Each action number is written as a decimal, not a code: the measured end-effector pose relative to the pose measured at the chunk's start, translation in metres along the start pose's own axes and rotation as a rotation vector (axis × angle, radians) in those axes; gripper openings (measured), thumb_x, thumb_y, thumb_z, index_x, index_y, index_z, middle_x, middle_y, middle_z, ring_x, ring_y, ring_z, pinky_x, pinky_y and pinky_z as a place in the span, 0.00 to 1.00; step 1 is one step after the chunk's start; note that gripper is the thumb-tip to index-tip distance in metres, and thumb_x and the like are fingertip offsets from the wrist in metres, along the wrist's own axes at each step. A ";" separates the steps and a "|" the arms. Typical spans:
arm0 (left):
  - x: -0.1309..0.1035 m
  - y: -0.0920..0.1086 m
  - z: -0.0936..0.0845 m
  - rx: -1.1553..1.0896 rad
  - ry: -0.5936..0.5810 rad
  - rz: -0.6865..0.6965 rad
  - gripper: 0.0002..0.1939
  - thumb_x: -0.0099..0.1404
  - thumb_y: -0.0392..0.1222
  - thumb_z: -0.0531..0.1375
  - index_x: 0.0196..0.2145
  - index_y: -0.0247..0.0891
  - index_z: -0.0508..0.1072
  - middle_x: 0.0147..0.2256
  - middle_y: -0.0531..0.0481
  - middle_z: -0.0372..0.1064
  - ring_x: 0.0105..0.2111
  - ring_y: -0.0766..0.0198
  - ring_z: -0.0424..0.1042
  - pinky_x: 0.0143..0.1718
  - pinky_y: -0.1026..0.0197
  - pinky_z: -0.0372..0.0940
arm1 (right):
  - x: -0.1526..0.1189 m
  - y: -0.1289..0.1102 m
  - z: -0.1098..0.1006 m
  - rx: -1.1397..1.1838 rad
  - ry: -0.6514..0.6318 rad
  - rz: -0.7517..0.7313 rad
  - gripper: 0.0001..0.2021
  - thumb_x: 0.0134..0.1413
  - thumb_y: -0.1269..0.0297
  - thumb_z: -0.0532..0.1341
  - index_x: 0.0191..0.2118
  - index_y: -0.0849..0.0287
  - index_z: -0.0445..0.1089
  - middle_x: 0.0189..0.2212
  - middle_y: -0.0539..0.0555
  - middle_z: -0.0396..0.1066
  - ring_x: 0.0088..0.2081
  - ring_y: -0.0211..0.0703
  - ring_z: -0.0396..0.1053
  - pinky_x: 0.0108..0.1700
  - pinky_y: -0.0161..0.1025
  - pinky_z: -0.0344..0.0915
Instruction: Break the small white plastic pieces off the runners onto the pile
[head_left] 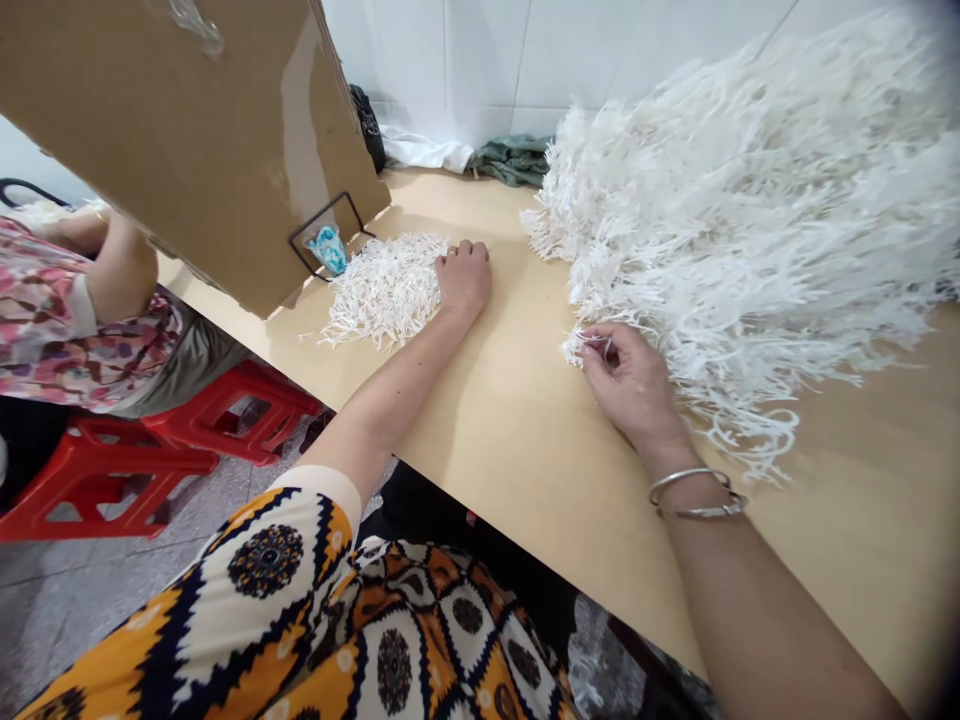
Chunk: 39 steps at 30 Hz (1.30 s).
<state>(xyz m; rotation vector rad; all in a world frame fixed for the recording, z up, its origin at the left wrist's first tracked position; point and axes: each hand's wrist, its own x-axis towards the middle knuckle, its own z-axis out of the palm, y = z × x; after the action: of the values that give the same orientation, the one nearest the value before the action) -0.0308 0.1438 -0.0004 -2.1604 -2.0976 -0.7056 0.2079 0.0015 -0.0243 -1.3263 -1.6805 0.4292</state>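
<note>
White strands (pixel 573 348) between right fingers (pixel 613 333)

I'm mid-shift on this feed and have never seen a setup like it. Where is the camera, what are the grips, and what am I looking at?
There is no machine here. The single picture comes from a camera on a person's head, looking forward and down, and the grips are that person's own bare hands. On the table are a small heap of white strands and, to the right, a much larger pile. The left grip rests at the small heap's edge; whether it holds any strands I can't tell. The right grip pinches a white tuft beside the large pile. A cardboard panel stands at the left, and beyond it sits another person.
</note>
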 end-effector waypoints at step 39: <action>-0.004 0.002 -0.003 -0.074 0.001 0.021 0.14 0.77 0.40 0.51 0.50 0.40 0.75 0.57 0.35 0.73 0.60 0.40 0.68 0.64 0.37 0.57 | -0.013 0.002 -0.006 0.200 0.092 0.168 0.11 0.65 0.63 0.60 0.50 0.54 0.75 0.38 0.53 0.76 0.38 0.43 0.73 0.44 0.45 0.71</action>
<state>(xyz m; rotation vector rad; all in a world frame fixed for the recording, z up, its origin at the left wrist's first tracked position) -0.0293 0.1391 0.0013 -2.2144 -2.0774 -0.7942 0.2136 -0.0111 -0.0288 -1.3226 -1.4173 0.6089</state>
